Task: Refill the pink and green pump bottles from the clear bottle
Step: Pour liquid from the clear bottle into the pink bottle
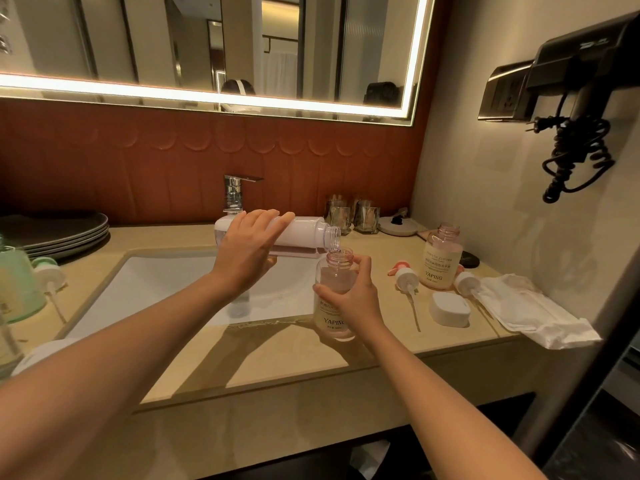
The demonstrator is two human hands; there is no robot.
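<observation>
Plates (59,233) stacked left; glasses (367,218) rear; hairdryer (585,57) wall-mounted.

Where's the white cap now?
In the head view, the white cap lies on the counter right of the sink, in front of the standing pink bottle, a loose pump head on its left and a white cloth on its right.

**Beige counter, sink set in**

Right of your right hand (353,296), the counter (277,358) carries an open pink bottle (440,261), two white pump heads (406,277), a white cap (449,308) and a crumpled cloth (533,313). Far left of your left hand (247,251) are stacked dark plates (59,233) and a green bottle (17,285).
</observation>
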